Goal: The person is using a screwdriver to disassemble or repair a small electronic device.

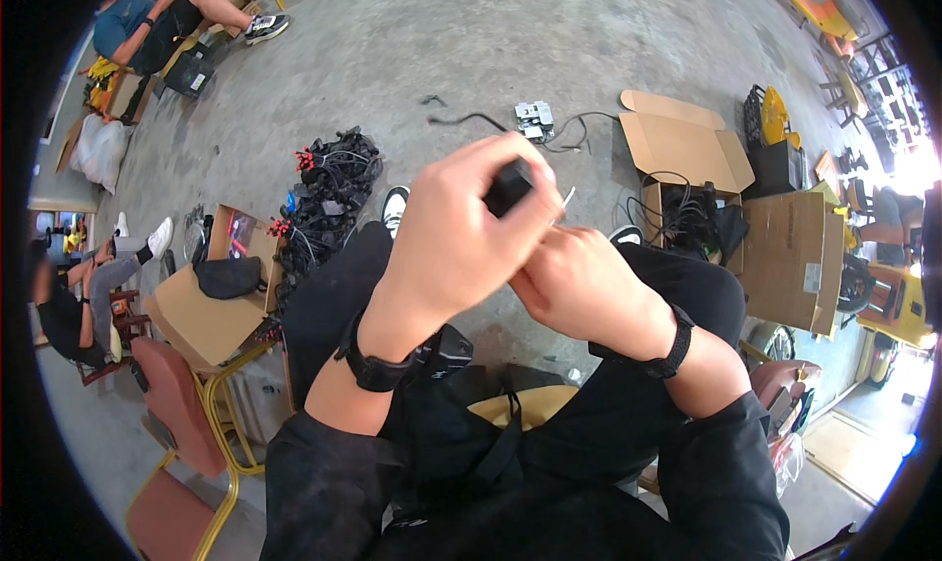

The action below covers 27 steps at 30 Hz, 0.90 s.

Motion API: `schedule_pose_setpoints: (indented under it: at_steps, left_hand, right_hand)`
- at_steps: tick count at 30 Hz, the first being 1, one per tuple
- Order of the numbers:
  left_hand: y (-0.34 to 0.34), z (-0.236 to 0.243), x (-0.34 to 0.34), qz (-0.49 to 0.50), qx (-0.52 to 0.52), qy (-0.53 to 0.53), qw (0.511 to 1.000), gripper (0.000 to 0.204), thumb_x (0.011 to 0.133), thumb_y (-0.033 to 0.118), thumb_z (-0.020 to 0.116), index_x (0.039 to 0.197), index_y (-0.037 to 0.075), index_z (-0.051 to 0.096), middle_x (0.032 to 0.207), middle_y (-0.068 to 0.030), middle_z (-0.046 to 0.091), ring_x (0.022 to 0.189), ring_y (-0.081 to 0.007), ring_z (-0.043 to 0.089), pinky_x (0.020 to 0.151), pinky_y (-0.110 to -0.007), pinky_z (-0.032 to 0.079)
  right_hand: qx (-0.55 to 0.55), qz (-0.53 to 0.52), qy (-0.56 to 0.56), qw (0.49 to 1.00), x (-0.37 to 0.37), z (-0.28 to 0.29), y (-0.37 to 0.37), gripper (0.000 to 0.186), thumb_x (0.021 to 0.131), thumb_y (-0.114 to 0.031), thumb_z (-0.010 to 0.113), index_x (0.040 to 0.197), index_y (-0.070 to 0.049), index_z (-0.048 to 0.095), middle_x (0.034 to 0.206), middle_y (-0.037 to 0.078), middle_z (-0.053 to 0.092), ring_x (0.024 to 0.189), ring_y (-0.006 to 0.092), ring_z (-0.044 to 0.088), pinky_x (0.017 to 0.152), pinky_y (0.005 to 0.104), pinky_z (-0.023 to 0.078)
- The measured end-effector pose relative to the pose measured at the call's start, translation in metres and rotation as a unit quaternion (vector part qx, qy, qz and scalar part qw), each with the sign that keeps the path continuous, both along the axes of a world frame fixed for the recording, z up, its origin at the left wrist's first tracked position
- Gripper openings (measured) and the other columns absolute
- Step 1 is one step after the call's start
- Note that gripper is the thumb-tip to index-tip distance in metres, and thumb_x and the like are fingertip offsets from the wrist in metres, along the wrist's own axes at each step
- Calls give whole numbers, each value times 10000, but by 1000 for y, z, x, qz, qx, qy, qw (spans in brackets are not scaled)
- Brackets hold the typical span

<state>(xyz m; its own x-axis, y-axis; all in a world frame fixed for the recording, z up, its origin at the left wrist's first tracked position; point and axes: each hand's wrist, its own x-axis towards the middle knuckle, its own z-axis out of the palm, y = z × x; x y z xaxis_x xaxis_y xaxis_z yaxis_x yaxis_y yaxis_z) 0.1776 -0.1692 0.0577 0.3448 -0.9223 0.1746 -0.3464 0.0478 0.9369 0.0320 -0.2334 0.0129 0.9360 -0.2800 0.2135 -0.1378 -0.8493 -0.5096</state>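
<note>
We see first the grey concrete floor (471, 41), which fills most of the view. On it to the right stands an open cardboard box (687, 144) with dark cables spilling from the carton just beside it. To the left lies a heap of black cables (329, 193) with red tips, and next to it a red chair (182, 404) with a yellow frame carries another cardboard box with a black pouch on top. Two other people sit well apart at the far left. Our own legs, in black trousers, stretch out from the lower edge. Above the knees our left hand (461, 228), a black watch at its wrist, is closed around a small black block (510, 186), held up in the air in front of us. Our right hand (579, 286), a black band at its wrist, is curled just below and touches the left; its fingers pinch a thin white wire (569, 198) that runs up beside the block.
</note>
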Motion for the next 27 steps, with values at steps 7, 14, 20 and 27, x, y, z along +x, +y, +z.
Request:
schedule_pose_setpoints:
  at_steps: [7, 14, 20, 27]
  left_hand:
    - [14, 50, -39, -155, -95, -323, 929, 207, 691, 167, 748, 813, 61, 619, 674, -54, 579, 599, -231, 602, 567, -306, 485]
    - [54, 116, -108, -287, -168, -498, 801, 180, 772, 181, 686, 714, 43, 587, 574, 10, 472, 473, -137, 449, 455, -302, 335]
    - [75, 135, -108, -373, -195, -448, 789, 234, 723, 236, 652, 738, 74, 482, 521, 27, 395, 468, -115, 363, 492, -293, 233]
    - [97, 130, -98, -345, -192, -504, 769, 240, 744, 232, 640, 791, 124, 430, 578, 21, 418, 535, -135, 401, 517, -299, 252]
  right_hand:
    - [386, -5, -140, 912, -19, -19, 15, 116, 825, -114, 598, 923, -54, 617, 869, 122, 671, 814, 312, 676, 706, 422, 534]
    - [-3, 84, 125, 989, -3, -18, 14, 231, 980, -229, 547, 896, -27, 619, 771, 142, 644, 679, 373, 647, 617, 444, 533]
    - [-23, 94, 159, 983, -1, -17, 17, 249, 987, -244, 533, 901, -25, 614, 801, 153, 660, 706, 372, 660, 634, 447, 544]
    - [-8, 88, 153, 984, -4, -14, 15, 233, 989, -235, 526, 922, -27, 608, 828, 154, 659, 754, 381, 660, 685, 472, 541]
